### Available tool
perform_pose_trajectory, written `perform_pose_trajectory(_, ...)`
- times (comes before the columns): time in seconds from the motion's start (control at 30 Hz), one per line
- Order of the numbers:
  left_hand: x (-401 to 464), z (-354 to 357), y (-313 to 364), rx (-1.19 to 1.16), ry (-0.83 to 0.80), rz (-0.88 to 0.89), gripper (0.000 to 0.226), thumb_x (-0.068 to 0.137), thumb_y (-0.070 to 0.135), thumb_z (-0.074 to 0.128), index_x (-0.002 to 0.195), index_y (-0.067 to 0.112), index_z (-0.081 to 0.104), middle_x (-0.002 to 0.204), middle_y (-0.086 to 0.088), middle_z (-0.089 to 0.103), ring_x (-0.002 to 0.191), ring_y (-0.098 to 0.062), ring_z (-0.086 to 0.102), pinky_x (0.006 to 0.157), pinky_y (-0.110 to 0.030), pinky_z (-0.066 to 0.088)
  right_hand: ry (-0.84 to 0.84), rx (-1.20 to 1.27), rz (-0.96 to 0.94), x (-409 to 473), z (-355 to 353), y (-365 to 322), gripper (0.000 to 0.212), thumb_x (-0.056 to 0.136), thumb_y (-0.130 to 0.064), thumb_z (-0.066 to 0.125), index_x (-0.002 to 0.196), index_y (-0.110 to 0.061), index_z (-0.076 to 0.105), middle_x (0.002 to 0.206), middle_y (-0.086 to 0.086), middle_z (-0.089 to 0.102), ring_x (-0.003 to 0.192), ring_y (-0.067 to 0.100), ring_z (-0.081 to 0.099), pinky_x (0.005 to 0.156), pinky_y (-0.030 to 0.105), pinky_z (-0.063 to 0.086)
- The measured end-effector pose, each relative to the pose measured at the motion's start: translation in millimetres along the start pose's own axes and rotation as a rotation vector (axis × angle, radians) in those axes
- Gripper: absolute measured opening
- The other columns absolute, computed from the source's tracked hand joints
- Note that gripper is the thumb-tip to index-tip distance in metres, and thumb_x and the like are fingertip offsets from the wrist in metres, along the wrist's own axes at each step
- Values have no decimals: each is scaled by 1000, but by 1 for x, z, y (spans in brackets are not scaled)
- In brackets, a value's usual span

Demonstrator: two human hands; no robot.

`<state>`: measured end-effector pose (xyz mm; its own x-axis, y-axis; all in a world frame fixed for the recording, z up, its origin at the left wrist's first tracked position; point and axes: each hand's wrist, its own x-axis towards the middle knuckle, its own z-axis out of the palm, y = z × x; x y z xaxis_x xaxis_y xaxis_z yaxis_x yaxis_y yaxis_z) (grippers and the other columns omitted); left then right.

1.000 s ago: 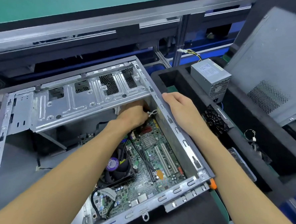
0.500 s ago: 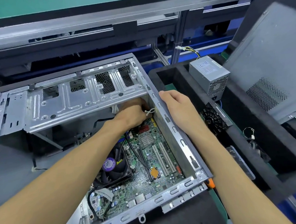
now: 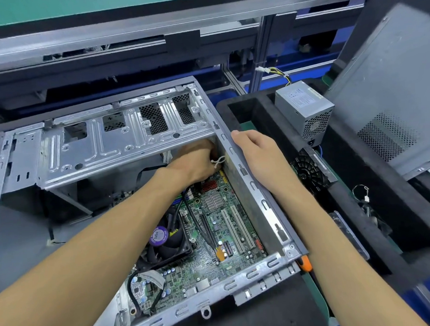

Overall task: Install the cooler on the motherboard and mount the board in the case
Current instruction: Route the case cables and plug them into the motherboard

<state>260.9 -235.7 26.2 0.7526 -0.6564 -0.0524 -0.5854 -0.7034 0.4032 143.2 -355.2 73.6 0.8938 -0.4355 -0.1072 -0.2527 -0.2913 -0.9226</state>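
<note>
Not much changes, honestly: your left hand point(image 3: 196, 161) creeps a bit further in under the drive cage point(image 3: 122, 140), fingers hidden, white cable tie point(image 3: 217, 162) just beside your knuckles.

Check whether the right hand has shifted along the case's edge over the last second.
No. The right hand rests on the case's right rim just below the corner where the drive cage meets it, as before; only the camera view shifted.
</note>
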Motion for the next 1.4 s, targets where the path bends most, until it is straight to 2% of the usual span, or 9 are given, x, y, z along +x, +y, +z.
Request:
perform_pose_trajectory(0.13,1,0,-1,47,8,27,20,82,33,68,70,22,55,76,0,60,64,-17,54,48,-19,35,4,-2,10,-1,0,-1,31,102,-46,49,104,-21,69,103,4,70,78,6,59,57,4,39)
perform_pose_trajectory(0.23,2,1,-2,59,-6,40,19,81,36,69,83,17,68,79,-1,64,65,-15,58,55,-24,49,3,-1,19,-2,0,-3,32,102,-47,49,106,-22,68,102,1,70,84,11,63,62,10,43)
perform_pose_trajectory(0.47,0,5,-3,52,26,31,23,83,35,67,97,17,69,89,-4,68,72,-24,61,65,-31,55,-3,12,27,-3,0,-5,32,102,-46,49,105,-20,68,97,-1,69,86,12,64,70,22,44)
perform_pose_trajectory(0.73,6,5,-5,157,-8,58,28,84,35,66,103,15,66,94,-3,64,75,-22,57,63,-27,49,-2,27,28,-3,-1,-4,29,102,-46,50,109,-24,68,101,-7,69,90,7,64,67,18,43)
perform_pose_trajectory(0.83,6,5,-4,184,-16,61,29,85,35,65,104,13,67,101,-4,66,84,-24,60,72,-31,55,0,23,26,-3,0,-5,29,102,-46,50,108,-24,68,103,-3,69,92,10,63,68,15,44)
perform_pose_trajectory(1.03,10,-6,-7,-8,-196,-113,24,92,26,56,109,17,71,102,-7,70,86,-24,65,77,-37,58,-1,14,31,-4,0,-5,30,102,-46,49,108,-23,68,105,-1,69,97,14,64,71,19,44)
perform_pose_trajectory(1.23,16,-8,-4,-9,-284,-275,30,97,33,50,119,17,64,113,-6,64,101,-26,60,93,-38,52,-13,20,27,-3,-1,-4,30,101,-46,49,109,-24,68,104,-3,69,95,15,64,74,25,46)
perform_pose_trajectory(1.3,16,-8,-3,-20,-283,-273,31,98,30,51,119,13,66,118,-9,65,104,-27,61,96,-39,51,-14,26,22,-3,-1,-3,30,102,-47,49,108,-24,68,105,-1,69,95,15,63,73,20,46)
perform_pose_trajectory(1.4,14,-8,-3,-41,-255,-261,29,97,26,53,116,9,67,108,-10,65,96,-27,61,85,-34,51,-10,38,10,-1,0,-2,29,102,-44,49,109,-22,67,106,2,68,91,13,62,66,13,44)
